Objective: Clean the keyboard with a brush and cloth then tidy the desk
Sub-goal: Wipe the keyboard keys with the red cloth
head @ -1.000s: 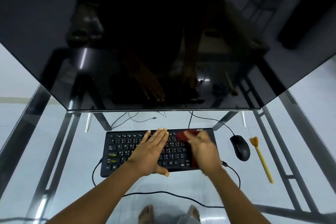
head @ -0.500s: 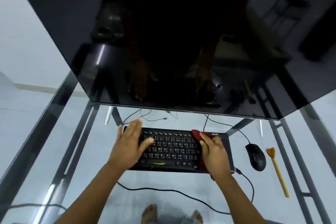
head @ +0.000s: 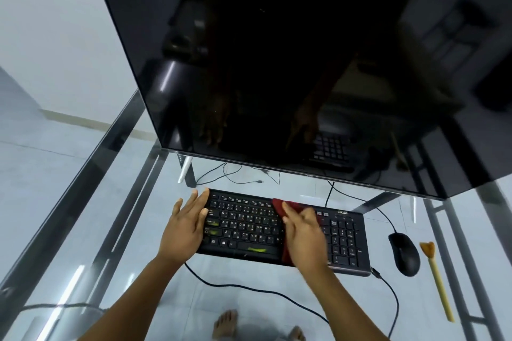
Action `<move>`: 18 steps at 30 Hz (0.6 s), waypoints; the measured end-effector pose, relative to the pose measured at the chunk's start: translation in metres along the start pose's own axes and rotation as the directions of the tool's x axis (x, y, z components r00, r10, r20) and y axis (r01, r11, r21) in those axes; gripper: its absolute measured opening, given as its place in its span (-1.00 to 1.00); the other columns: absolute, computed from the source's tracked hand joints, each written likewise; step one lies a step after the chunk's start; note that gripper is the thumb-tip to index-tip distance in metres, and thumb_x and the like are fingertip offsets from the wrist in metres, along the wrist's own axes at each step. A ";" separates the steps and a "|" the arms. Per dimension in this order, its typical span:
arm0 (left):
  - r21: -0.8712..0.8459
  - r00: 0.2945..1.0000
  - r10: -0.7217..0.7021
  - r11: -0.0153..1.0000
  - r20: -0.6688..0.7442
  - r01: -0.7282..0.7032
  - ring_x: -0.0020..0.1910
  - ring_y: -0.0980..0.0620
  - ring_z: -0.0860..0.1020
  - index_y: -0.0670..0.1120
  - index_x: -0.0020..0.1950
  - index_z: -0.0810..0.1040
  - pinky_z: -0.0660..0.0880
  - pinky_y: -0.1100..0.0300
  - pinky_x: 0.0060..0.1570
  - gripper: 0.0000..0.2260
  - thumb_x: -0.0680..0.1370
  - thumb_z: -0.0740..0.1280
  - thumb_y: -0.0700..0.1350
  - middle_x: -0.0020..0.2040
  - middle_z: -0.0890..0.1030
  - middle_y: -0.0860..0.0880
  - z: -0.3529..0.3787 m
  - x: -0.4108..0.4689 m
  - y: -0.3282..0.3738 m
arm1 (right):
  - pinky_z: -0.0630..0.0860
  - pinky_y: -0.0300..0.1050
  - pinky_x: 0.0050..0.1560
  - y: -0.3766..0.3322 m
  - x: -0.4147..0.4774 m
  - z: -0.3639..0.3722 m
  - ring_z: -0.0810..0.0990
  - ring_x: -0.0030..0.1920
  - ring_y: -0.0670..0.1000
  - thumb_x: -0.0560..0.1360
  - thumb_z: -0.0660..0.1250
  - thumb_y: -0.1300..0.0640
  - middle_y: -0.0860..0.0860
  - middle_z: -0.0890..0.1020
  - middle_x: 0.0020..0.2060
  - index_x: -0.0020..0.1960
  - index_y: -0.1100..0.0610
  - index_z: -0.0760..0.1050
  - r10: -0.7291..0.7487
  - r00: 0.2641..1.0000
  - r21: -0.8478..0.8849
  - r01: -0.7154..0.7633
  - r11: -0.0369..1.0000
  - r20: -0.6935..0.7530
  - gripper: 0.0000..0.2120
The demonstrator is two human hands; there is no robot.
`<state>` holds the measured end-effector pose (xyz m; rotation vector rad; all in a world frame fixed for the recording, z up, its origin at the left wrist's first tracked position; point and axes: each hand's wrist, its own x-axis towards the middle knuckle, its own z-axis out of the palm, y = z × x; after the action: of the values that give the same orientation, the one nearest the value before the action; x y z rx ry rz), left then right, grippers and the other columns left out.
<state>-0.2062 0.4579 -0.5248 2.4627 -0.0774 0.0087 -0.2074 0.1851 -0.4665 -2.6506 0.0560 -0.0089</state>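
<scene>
The black keyboard (head: 249, 230) lies on the glass desk (head: 116, 230), just in front of the monitor's (head: 277, 63) lower edge, with wide glass to its left. The mouse (head: 404, 253) sits just right of it, the brush (head: 439, 282) beyond that near the frame rail, and a cable (head: 249, 289) loops in front. Yellow-green marks show on some keys. The left hand (head: 185, 227) rests flat on the keyboard's left end, fingers straight. The right hand (head: 303, 235), fingers extended, presses a red cloth (head: 285, 206) on the middle keys.

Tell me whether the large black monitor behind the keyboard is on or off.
Off, apparently: the large black monitor is dark throughout, showing only dim reflections and no lit image.
</scene>
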 end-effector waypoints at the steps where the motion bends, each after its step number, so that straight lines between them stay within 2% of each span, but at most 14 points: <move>1: 0.003 1.000 -0.002 1.000 -0.008 0.002 0.50 0.20 0.07 0.05 0.53 0.17 -0.11 0.18 0.49 -0.50 0.63 -0.16 0.16 0.48 0.30 0.07 0.000 0.000 0.000 | 0.45 -0.43 -0.37 -0.012 -0.007 0.003 0.40 -0.42 -0.16 0.60 0.24 0.06 -0.13 0.36 -0.15 0.37 -0.07 0.45 -0.075 0.995 0.018 0.074 0.997 0.071 -0.66; 3: 0.009 1.000 0.002 1.000 -0.014 -0.002 0.50 0.20 0.07 0.04 0.53 0.17 -0.12 0.20 0.49 -0.49 0.63 -0.16 0.16 0.47 0.30 0.07 0.001 0.000 -0.001 | 0.44 -0.42 -0.42 -0.026 -0.016 0.009 0.42 -0.41 -0.17 0.61 0.21 0.02 -0.16 0.37 -0.16 0.37 -0.10 0.41 -0.286 0.931 0.012 0.291 0.957 0.226 -0.66; 4: 0.009 1.000 0.009 1.000 -0.012 -0.009 0.49 0.20 0.07 0.04 0.53 0.18 -0.12 0.21 0.48 -0.49 0.63 -0.16 0.16 0.47 0.31 0.07 0.001 0.001 -0.001 | 0.50 -0.36 -0.42 -0.025 -0.012 0.005 0.45 -0.40 -0.16 0.61 0.17 -0.03 -0.16 0.42 -0.16 0.36 -0.11 0.42 -0.328 0.907 0.010 0.337 0.941 0.264 -0.68; 6: -0.001 1.000 0.024 1.000 -0.001 -0.024 0.49 0.22 0.06 0.04 0.53 0.17 -0.13 0.22 0.48 -0.49 0.63 -0.16 0.17 0.47 0.31 0.08 0.001 0.002 -0.003 | 0.56 -0.33 -0.32 -0.014 0.005 -0.004 0.49 -0.35 -0.21 0.59 0.09 -0.14 -0.20 0.46 -0.14 0.29 -0.15 0.45 -0.256 0.941 0.003 0.262 0.965 0.223 -0.67; 8: 0.000 0.999 0.033 0.999 0.001 -0.033 0.48 0.23 0.05 0.05 0.53 0.16 -0.12 0.22 0.48 -0.50 0.63 -0.16 0.16 0.47 0.31 0.08 0.000 0.003 -0.005 | 0.58 -0.30 -0.20 0.003 0.018 -0.007 0.45 -0.33 -0.19 0.60 0.15 -0.06 -0.15 0.41 -0.11 0.34 -0.12 0.46 -0.045 0.997 -0.054 0.048 0.997 0.067 -0.67; 9: 0.009 0.999 0.037 0.999 -0.007 -0.037 0.48 0.22 0.06 0.04 0.53 0.16 -0.12 0.21 0.49 -0.51 0.64 -0.16 0.15 0.46 0.32 0.08 0.001 0.002 -0.006 | 0.59 -0.26 -0.24 0.004 0.017 -0.004 0.44 -0.35 -0.15 0.61 0.17 0.00 -0.11 0.39 -0.09 0.37 -0.09 0.44 0.013 0.999 -0.096 -0.010 0.995 0.030 -0.66; 10: 0.021 0.999 0.040 0.999 -0.019 -0.039 0.48 0.22 0.07 0.04 0.53 0.17 -0.10 0.20 0.49 -0.51 0.64 -0.15 0.14 0.46 0.33 0.07 0.001 0.001 -0.006 | 0.57 -0.29 -0.33 -0.001 0.014 0.001 0.45 -0.39 -0.17 0.62 0.16 0.03 -0.10 0.40 -0.09 0.38 -0.07 0.44 0.008 1.000 -0.103 -0.007 0.995 0.016 -0.66; 11: 0.031 0.999 0.040 0.999 -0.029 -0.039 0.48 0.21 0.08 0.03 0.53 0.18 -0.09 0.19 0.49 -0.52 0.64 -0.15 0.13 0.46 0.34 0.06 0.002 0.001 -0.006 | 0.53 -0.34 -0.37 -0.014 0.007 0.007 0.46 -0.40 -0.20 0.63 0.12 0.01 -0.11 0.43 -0.08 0.37 -0.07 0.43 -0.051 0.997 -0.091 0.055 0.994 0.049 -0.67; 12: 0.037 0.999 0.037 0.999 -0.034 -0.035 0.48 0.21 0.08 0.02 0.53 0.18 -0.08 0.17 0.49 -0.52 0.64 -0.15 0.12 0.45 0.35 0.05 0.002 0.001 -0.005 | 0.52 -0.35 -0.31 -0.025 0.000 0.015 0.47 -0.33 -0.26 0.64 0.07 -0.01 -0.13 0.46 -0.05 0.36 -0.10 0.43 -0.171 0.979 -0.081 0.181 0.980 0.114 -0.67; 14: 0.047 0.999 0.032 0.998 -0.037 -0.031 0.47 0.21 0.09 0.01 0.52 0.20 -0.06 0.14 0.49 -0.51 0.64 -0.15 0.11 0.45 0.36 0.03 0.003 0.001 -0.004 | 0.53 -0.24 -0.14 -0.039 -0.013 0.021 0.52 -0.12 -0.19 0.61 -0.01 -0.06 -0.13 0.50 0.08 0.33 -0.18 0.40 -0.406 0.880 -0.001 0.419 0.908 0.246 -0.65; 15: 0.046 0.999 0.032 0.999 -0.038 -0.030 0.47 0.21 0.09 0.00 0.52 0.20 -0.05 0.13 0.49 -0.51 0.64 -0.15 0.11 0.45 0.36 0.02 0.003 0.001 -0.004 | 0.53 -0.22 -0.22 -0.035 -0.012 0.018 0.55 -0.17 -0.16 0.61 0.02 -0.10 -0.11 0.55 0.05 0.27 -0.16 0.42 -0.422 0.863 0.010 0.436 0.900 0.278 -0.68; 16: 0.040 0.999 0.030 0.999 -0.038 -0.028 0.47 0.21 0.09 0.01 0.52 0.20 -0.04 0.12 0.49 -0.51 0.63 -0.15 0.11 0.45 0.36 0.03 0.003 0.001 -0.004 | 0.50 -0.26 -0.37 -0.029 -0.009 0.007 0.55 -0.32 -0.18 0.61 0.08 -0.11 -0.08 0.58 -0.08 0.22 -0.12 0.45 -0.420 0.870 -0.026 0.441 0.897 0.258 -0.73; 17: 0.033 0.999 0.027 0.999 -0.036 -0.026 0.47 0.21 0.09 0.01 0.52 0.20 -0.04 0.12 0.50 -0.51 0.63 -0.15 0.11 0.45 0.36 0.03 0.003 0.002 -0.005 | 0.46 -0.30 -0.49 -0.017 -0.006 -0.003 0.50 -0.46 -0.20 0.61 0.13 -0.10 -0.07 0.56 -0.20 0.21 -0.11 0.46 -0.382 0.890 -0.106 0.417 0.903 0.249 -0.76; 18: 0.028 0.999 0.026 0.999 -0.034 -0.025 0.47 0.22 0.09 0.02 0.52 0.20 -0.04 0.12 0.50 -0.52 0.63 -0.14 0.11 0.45 0.36 0.04 0.003 0.002 -0.005 | 0.45 -0.34 -0.52 -0.004 -0.004 -0.013 0.48 -0.51 -0.18 0.61 0.16 -0.06 -0.10 0.50 -0.24 0.24 -0.13 0.47 -0.313 0.925 -0.113 0.342 0.933 0.214 -0.76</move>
<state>-0.2042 0.4595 -0.5301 2.4878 -0.0944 0.0632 -0.2118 0.1829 -0.4531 -2.7624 -0.4711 0.1462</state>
